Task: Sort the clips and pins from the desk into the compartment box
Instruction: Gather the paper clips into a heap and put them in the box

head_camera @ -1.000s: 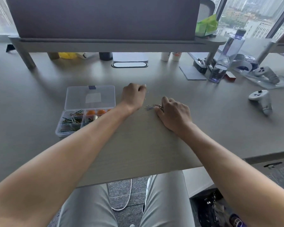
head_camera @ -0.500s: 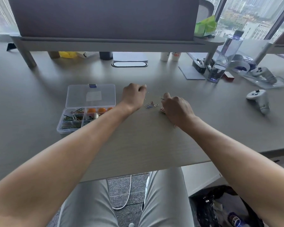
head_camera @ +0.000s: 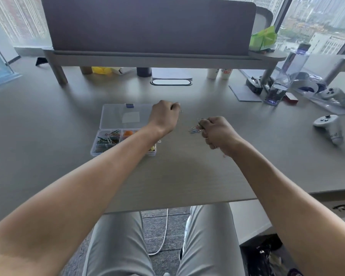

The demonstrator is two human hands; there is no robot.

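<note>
A clear compartment box lies open on the grey desk, its lid flat behind it. Coloured paper clips and orange pins fill some of its compartments. My left hand is curled into a fist just right of the lid, with a few thin clips showing at its fingertips. My right hand is lifted a little off the desk and grips a bunch of paper clips; some stick out below the fist. A small heap of loose paper clips lies on the desk between the hands, right beside my right fingers.
Two white game controllers lie at the right, with a water bottle, a grey pad and wrapped items behind them. A raised shelf with a dark screen panel spans the back. The desk's front edge runs just above my knees.
My right hand has lifted off the desk and drawn slightly right, carrying clips up from the heap. My left hand has stayed in place.
</note>
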